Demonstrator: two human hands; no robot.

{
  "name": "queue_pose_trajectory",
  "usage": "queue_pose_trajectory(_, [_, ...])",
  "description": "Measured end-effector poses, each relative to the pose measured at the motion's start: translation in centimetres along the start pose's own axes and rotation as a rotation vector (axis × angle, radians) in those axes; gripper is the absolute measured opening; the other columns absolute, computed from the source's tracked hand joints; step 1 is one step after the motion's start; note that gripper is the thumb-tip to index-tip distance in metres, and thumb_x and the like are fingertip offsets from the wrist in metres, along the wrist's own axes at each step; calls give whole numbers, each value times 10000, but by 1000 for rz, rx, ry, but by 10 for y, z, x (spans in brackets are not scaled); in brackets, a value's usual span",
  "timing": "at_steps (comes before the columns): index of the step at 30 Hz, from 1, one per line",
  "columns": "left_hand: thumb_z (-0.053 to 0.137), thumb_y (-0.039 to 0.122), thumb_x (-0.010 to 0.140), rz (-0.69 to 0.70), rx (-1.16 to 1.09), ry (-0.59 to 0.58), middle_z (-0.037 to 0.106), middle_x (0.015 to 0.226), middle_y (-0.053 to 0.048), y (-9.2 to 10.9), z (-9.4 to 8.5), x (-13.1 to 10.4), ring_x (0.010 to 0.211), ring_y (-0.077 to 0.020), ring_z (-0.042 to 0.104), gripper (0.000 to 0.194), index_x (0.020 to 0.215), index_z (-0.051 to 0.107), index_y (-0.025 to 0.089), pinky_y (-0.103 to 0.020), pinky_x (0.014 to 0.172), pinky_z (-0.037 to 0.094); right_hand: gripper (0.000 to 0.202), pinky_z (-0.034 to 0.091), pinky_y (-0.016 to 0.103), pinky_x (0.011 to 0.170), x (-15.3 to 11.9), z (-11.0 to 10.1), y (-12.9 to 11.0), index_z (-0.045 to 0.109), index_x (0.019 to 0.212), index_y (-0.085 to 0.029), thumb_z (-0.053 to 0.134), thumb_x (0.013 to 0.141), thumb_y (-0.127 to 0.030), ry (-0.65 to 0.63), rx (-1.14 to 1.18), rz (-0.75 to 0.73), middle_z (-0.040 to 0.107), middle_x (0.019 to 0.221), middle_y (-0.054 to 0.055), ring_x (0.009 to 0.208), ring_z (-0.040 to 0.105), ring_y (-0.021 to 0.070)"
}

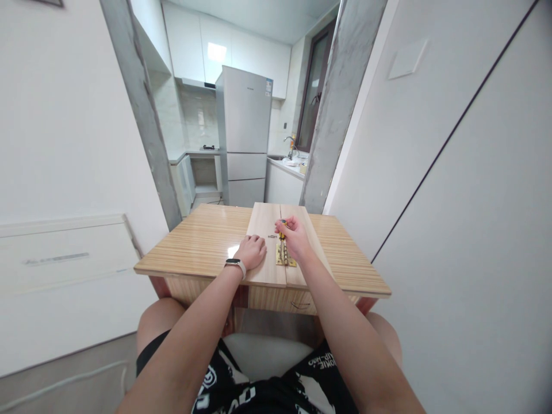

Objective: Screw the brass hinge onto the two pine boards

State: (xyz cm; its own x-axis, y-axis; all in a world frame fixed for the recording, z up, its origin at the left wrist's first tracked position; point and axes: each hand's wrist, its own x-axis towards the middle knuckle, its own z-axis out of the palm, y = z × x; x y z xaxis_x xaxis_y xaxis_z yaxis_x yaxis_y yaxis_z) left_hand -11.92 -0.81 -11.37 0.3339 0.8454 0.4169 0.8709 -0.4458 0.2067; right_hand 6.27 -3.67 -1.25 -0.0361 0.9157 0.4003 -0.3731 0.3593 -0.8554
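Observation:
Two pale wooden boards [264,221] lie side by side on the table, with a thin gap between them. A brass hinge [280,261] straddles that gap near the front end of the boards. My right hand [296,234] is closed around a screwdriver [283,230] with a yellow and black handle. The tool points down at the hinge; its tip is too small to make out clearly. My left hand [252,251] rests on the left board, fingers laid on the wood and holding nothing. Small dark metal pieces [272,236], perhaps screws, lie on the left board between my hands.
The boards sit on a wood-grain table [194,241] with a drawer front [280,300] below its near edge. White walls flank me on both sides. Beyond the table is a kitchen with a grey fridge [245,115] and a sink tap [290,144].

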Motion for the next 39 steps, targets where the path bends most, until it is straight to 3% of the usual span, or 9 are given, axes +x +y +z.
queue_pose_trajectory(4, [460, 425, 1072, 12, 7, 8, 645, 1307, -128, -1, 2, 0, 1209, -304, 550, 336, 1261, 657, 230, -468, 1105, 392, 425, 437, 268, 649, 0, -1, 1, 573, 858, -255, 934, 726, -437, -10, 29, -27, 651, 768, -47, 654, 555, 121])
queue_pose_trajectory(7, [454, 422, 1074, 12, 8, 5, 648, 1301, -126, -2, 4, 1, 1213, -299, 554, 330, 1247, 661, 232, -468, 1109, 391, 335, 427, 283, 642, -1, -4, -2, 672, 913, -243, 845, 823, -515, -84, 68, 12, 671, 848, -7, 659, 535, 124])
queue_pose_trajectory(10, [456, 421, 1074, 6, 0, 4, 646, 1304, -124, -4, 6, 2, 1228, -294, 552, 324, 1247, 660, 237, -466, 1114, 388, 373, 433, 311, 646, -2, -7, -4, 740, 897, -216, 738, 893, -590, -129, 101, 51, 690, 897, 46, 674, 530, 144])
queue_pose_trajectory(21, [457, 418, 1076, 8, 1, 8, 646, 1312, -121, -4, 5, 1, 1219, -292, 552, 320, 1243, 658, 234, -464, 1108, 392, 439, 430, 303, 695, -2, -10, -3, 772, 846, -212, 848, 793, -642, -140, 17, 73, 680, 871, 38, 753, 561, 155])
queue_pose_trajectory(28, [459, 425, 1076, -1, 6, 3, 645, 1321, -123, 0, 0, 0, 1208, -305, 544, 327, 1257, 659, 240, -470, 1086, 404, 451, 455, 289, 698, -2, -6, -3, 656, 821, -225, 945, 685, -543, -71, 14, 59, 676, 841, 3, 781, 633, 161])
queue_pose_trajectory(35, [456, 422, 1076, 11, 12, 16, 649, 1307, -124, -2, 4, 0, 1199, -299, 555, 327, 1244, 663, 232, -462, 1091, 406, 463, 440, 278, 660, 1, -7, 1, 543, 807, -245, 955, 695, -423, -25, 48, -6, 650, 805, -36, 669, 592, 128])
queue_pose_trajectory(39, [459, 414, 1073, 19, 14, 22, 651, 1298, -127, -3, 6, 2, 1209, -294, 558, 323, 1234, 666, 226, -460, 1098, 402, 394, 432, 283, 656, -2, -6, -2, 615, 879, -255, 926, 735, -450, -81, 65, 4, 643, 799, -30, 664, 555, 130])
